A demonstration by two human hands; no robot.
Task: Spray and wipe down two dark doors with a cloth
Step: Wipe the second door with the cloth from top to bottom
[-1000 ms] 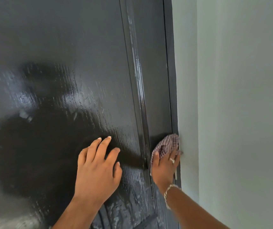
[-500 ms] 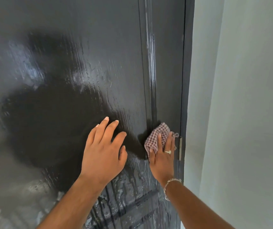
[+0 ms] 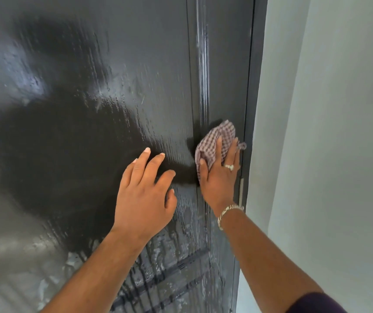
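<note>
R hand (image 3: 220, 175) presses checked cloth (image 3: 214, 141) flat w/ straight fingers on wet dark door (image 3: 90, 109) by its R edge, L hand (image 3: 144, 195) spread, bracing panel; best to wipe w/ overlapping strokes, even pressure.

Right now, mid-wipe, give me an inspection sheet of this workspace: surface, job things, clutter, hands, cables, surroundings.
Surface: dark door, glossy and wet, with streaks and drips low down.
Job's things: checked cloth, bunched against the door's right stile near the edge; no spray bottle in view.
Clutter: nothing seen.
Hands: left hand flat on the panel, fingers spread; right hand presses the cloth to the door, with a ring and a bracelet.
Cables: nothing seen.
Surroundings: dark door frame to the right, then a pale wall; a small metal plate on the door's edge.
</note>
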